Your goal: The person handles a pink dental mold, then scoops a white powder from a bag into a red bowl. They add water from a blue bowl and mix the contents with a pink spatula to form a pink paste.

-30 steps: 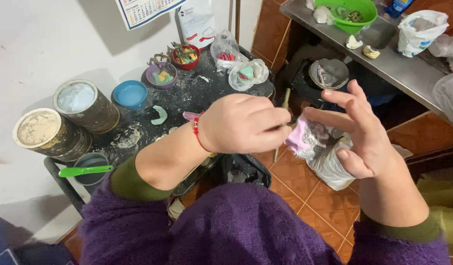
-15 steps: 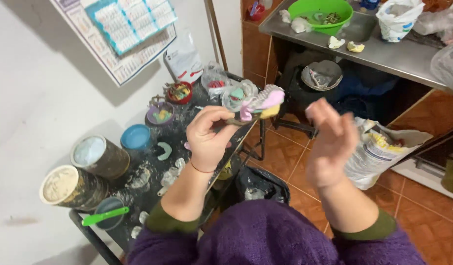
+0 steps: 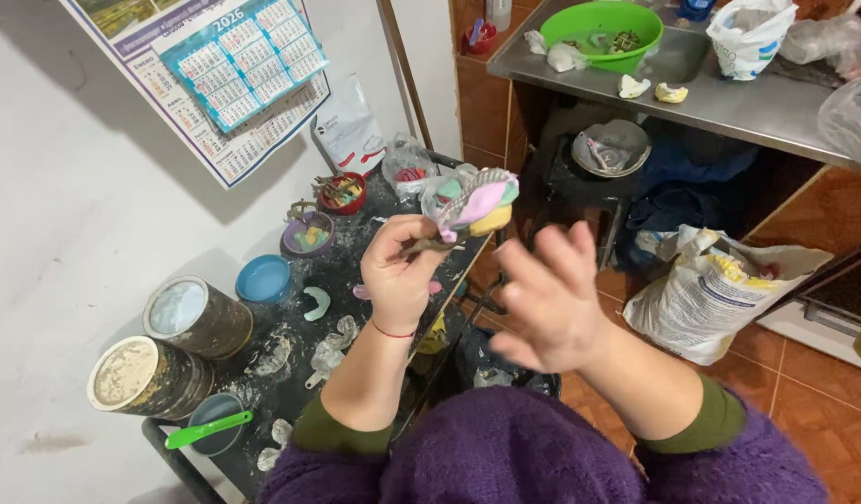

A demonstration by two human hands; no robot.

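while two dusty tins [image 3: 174, 350] sit at nine o'clock on the black table [image 3: 291, 369], the left hand [image 3: 398, 271] clenches a handled pastel mould [image 3: 477, 205] at twelve; the right hand [image 3: 547, 299], blurred, spreads released at three. steadying the handle seems wise.

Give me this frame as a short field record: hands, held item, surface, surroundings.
left hand: raised, gripping a thin handle
held item: dental impression tray with pink, yellow and green material
right hand: open, empty, fingers spread, blurred
surface: dark dusty table against the wall
on table: two tins, blue bowl, green spatula
surroundings: wall calendar, metal counter with green basin, white sack on tiled floor
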